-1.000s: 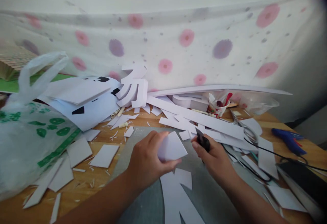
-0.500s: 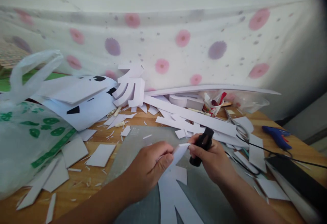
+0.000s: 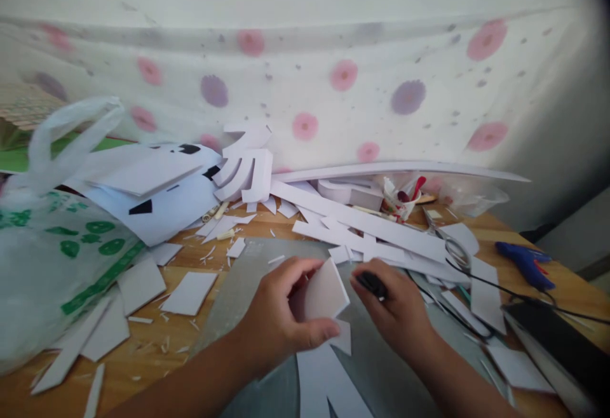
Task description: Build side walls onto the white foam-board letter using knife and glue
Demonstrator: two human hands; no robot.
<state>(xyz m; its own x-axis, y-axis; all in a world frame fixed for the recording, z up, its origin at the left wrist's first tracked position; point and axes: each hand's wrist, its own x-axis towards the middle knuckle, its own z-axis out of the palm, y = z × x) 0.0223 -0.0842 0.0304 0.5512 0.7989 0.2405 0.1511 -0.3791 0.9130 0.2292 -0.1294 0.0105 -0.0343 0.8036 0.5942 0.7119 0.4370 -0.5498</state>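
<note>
My left hand (image 3: 276, 313) is closed around a curved white foam-board strip (image 3: 328, 292), its squared end tilted up toward the right. My right hand (image 3: 398, 307), a short gap to the right, grips a black-handled tool (image 3: 371, 284); its working tip is hidden or too small to make out. Beneath my hands a flat white cut-out shape (image 3: 320, 380) with pointed notches lies on a grey-green cutting mat (image 3: 233, 284). My left hand covers part of that cut-out.
White board strips (image 3: 366, 220) and scraps crowd the back. Scissors (image 3: 455, 249), a blue glue gun (image 3: 524, 264), a black cable (image 3: 505, 288) and a black box-like object (image 3: 557, 335) are at right. A cup (image 3: 400, 205) stands behind; a plastic bag (image 3: 42, 278) sits left.
My left hand has turned the white strip so its broad face and end show. My right hand has moved away from the strip, and the black tool has rotated in its grip.
</note>
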